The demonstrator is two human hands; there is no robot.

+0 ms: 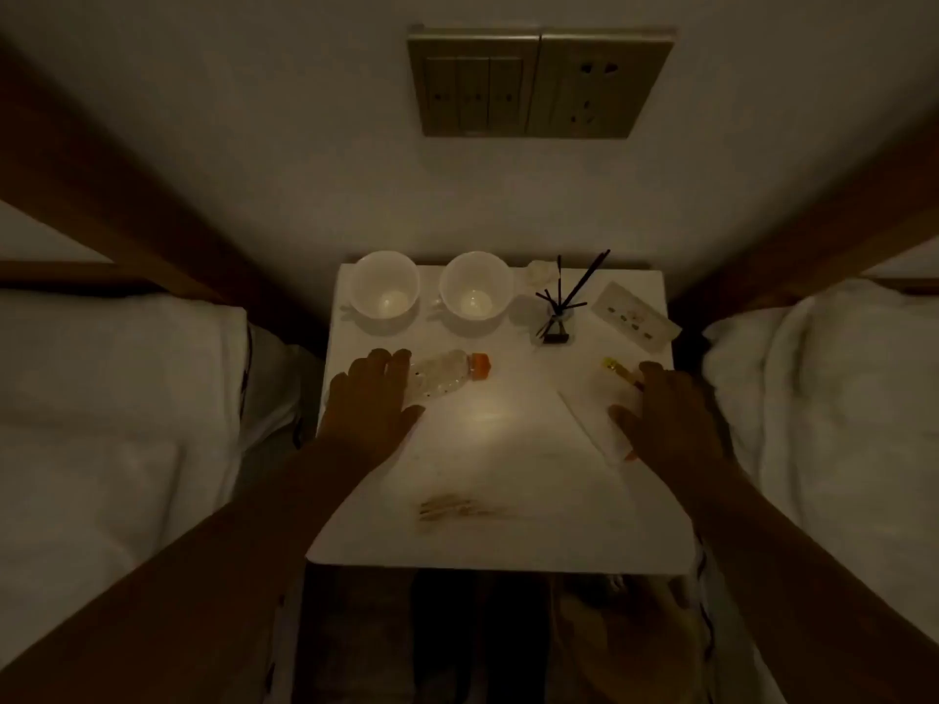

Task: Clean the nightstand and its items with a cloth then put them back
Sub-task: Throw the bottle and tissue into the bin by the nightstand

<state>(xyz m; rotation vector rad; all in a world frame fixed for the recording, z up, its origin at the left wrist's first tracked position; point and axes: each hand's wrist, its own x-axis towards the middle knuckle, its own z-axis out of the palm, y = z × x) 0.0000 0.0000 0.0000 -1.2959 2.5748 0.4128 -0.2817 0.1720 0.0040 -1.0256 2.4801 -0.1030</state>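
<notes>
left hand [373,398] flat, fingertips at bottle [447,373], nothing grasped | right hand [670,414] spread flat on cloth [592,416] | bottle likely light, slick, prone to roll; take mid-body

A dim twin bedroom, hotel-like: a small white square-topped nightstand [488,541] under the fingers [401,362], one white-quilted bed [127,398] outward of the left hand [368,403], a second white-quilted bed [838,398] outward of the right hand [670,421], and a brass-coloured wall switch-and-socket panel [538,81] beyond the fingertips.
</notes>
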